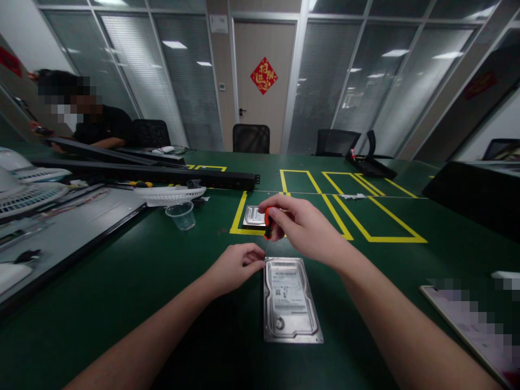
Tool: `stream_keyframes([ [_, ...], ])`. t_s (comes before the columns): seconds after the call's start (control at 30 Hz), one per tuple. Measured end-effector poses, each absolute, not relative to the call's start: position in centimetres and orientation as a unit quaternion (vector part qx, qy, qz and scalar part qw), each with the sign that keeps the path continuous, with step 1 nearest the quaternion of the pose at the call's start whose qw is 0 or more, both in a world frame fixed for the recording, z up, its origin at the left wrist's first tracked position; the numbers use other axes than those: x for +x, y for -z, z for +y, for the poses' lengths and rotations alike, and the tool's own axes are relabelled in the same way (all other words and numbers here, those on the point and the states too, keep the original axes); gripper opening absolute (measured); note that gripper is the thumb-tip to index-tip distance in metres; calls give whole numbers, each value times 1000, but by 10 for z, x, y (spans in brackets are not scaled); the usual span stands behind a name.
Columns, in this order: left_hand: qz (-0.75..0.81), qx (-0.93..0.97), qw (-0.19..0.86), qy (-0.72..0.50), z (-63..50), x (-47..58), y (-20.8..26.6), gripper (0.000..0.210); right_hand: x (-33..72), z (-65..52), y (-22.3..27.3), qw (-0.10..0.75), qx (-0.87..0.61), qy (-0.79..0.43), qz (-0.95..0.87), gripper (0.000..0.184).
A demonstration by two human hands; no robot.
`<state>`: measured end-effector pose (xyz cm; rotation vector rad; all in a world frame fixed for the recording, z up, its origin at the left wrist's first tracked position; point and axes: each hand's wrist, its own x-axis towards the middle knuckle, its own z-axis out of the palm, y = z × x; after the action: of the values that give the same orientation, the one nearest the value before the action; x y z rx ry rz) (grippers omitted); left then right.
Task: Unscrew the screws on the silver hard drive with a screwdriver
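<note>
A silver hard drive (pixel 286 298) with a white label lies flat on the green table in front of me. My right hand (pixel 294 219) grips a small orange-and-black screwdriver (pixel 268 223) by its handle, holding it upright. Its thin shaft points down at the drive's far left corner. At that same corner, the curled fingertips of my left hand (pixel 239 266) pinch close around the drive's edge and the tip of the shaft; any screw there is too small to make out. Behind my right hand sits a second, smaller-looking hard drive (pixel 253 215), partly hidden, inside a yellow taped outline.
A clear plastic cup (pixel 181 216) and a white basket (pixel 169 194) stand to the left, near a long black bar (pixel 195 176) and a grey panel (pixel 109 214). A phone-like device (pixel 455 319) lies at right. Another person (pixel 108 124) sits at the far left.
</note>
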<state>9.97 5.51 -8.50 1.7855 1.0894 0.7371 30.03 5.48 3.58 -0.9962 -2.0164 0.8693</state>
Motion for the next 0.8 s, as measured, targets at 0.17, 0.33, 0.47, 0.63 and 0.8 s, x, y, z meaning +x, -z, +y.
stream_keyframes([
  [0.17, 443, 724, 441, -292, 54, 100, 81, 20, 299, 54, -34, 387, -398, -328, -765, 17],
  [0.33, 444, 725, 441, -289, 54, 100, 81, 19, 300, 54, -36, 367, -356, -343, -788, 12],
  [0.47, 443, 721, 448, -290, 54, 100, 82, 20, 303, 55, -39, 335, -369, -361, -788, 30],
  [0.63, 443, 723, 444, -291, 53, 100, 80, 20, 302, 54, -36, 357, -386, -349, -776, 16],
  [0.8, 444, 728, 435, -291, 54, 101, 80, 20, 300, 53, -34, 382, -393, -325, -771, 20],
])
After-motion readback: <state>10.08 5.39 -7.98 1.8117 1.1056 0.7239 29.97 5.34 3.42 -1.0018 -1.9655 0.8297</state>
